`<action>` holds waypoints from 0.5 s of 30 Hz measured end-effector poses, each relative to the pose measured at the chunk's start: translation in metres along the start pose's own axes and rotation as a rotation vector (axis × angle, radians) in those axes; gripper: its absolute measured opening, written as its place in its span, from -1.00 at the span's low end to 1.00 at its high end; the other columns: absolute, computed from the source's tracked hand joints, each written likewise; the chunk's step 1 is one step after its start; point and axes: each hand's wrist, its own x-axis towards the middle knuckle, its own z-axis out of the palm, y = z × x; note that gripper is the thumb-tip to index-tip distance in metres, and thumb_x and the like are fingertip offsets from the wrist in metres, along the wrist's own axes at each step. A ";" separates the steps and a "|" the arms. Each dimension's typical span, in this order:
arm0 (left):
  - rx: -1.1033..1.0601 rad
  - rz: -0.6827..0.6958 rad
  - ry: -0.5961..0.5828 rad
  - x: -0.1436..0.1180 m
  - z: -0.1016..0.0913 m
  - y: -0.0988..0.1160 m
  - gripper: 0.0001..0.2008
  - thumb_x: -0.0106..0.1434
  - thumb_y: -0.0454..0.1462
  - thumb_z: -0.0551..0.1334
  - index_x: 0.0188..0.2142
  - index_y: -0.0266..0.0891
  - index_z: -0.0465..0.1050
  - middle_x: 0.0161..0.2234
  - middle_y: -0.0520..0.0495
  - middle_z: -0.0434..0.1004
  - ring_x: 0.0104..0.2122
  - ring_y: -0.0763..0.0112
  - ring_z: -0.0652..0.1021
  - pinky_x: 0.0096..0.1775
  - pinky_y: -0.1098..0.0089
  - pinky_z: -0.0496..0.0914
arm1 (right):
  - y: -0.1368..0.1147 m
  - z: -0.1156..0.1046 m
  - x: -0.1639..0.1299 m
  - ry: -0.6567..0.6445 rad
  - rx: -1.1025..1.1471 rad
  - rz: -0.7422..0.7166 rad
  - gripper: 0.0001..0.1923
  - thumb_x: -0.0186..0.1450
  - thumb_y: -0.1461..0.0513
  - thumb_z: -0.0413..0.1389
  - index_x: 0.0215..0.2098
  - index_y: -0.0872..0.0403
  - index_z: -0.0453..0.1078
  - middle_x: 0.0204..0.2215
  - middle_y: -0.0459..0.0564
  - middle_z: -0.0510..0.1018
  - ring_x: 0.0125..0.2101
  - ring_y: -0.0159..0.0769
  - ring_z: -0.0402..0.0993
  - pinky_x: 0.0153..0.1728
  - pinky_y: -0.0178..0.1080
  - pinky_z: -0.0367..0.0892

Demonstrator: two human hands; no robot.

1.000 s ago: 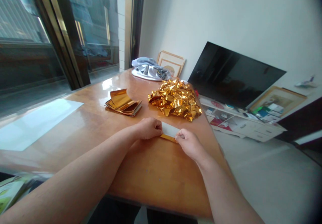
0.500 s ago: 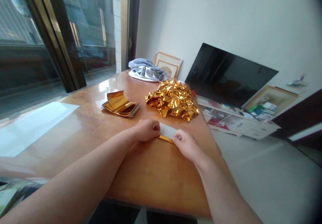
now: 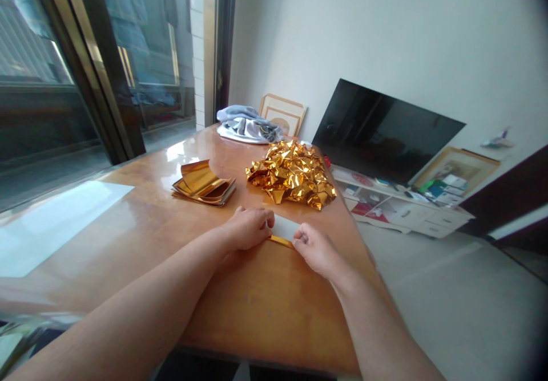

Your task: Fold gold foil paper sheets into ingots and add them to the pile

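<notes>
Between my hands a sheet of gold foil paper (image 3: 285, 227) lies on the table, its whitish back up and a narrow gold strip folded over along the near edge. My left hand (image 3: 250, 227) grips the left end of that fold with bent fingers. At the right end, my right hand (image 3: 311, 245) pinches the paper between thumb and curled fingers. Just beyond lies a heap of folded gold foil pieces (image 3: 295, 173). To its left sits a stack of gold foil sheets (image 3: 203, 186), the top ones curling upward.
The glossy wooden table (image 3: 274, 312) runs away from me. Pale paper (image 3: 64, 221) covers part of its left side, and a bundle of cloth (image 3: 246, 125) rests at the far end. Beyond the right edge stand a television (image 3: 387, 130) and a low white cabinet (image 3: 411, 215).
The fingers of my left hand have loosened and lifted slightly at the fold. My right hand keeps its place at the other end. The whole view has shifted a little.
</notes>
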 end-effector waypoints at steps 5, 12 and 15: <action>0.151 0.143 0.090 -0.003 0.001 0.014 -0.90 0.24 -0.29 0.20 -0.28 -0.15 0.49 -0.22 -0.12 0.51 -0.16 0.18 0.48 -0.15 0.25 0.27 | -0.002 0.000 0.001 0.020 0.003 -0.002 -0.95 0.23 0.20 0.12 -0.38 -0.01 0.34 -0.54 -0.17 0.45 -0.52 -0.35 0.33 -0.52 -0.35 0.06; 0.148 0.221 0.000 -0.010 0.003 0.025 -0.81 0.29 -0.29 0.14 -0.32 -0.18 0.56 -0.26 -0.13 0.46 -0.33 0.26 0.50 -0.31 0.33 0.32 | -0.003 0.000 0.002 0.021 -0.004 -0.010 -0.96 0.21 0.22 0.14 -0.38 0.01 0.36 -0.52 -0.16 0.47 -0.49 -0.34 0.33 -0.48 -0.36 0.11; 0.064 0.241 -0.021 -0.012 0.004 0.022 -0.78 0.29 -0.31 0.13 -0.26 -0.12 0.59 -0.23 -0.10 0.48 -0.34 0.30 0.53 -0.33 0.37 0.32 | -0.002 0.000 0.002 0.015 -0.010 -0.012 -0.95 0.22 0.21 0.13 -0.39 0.01 0.36 -0.51 -0.16 0.47 -0.50 -0.35 0.33 -0.49 -0.37 0.10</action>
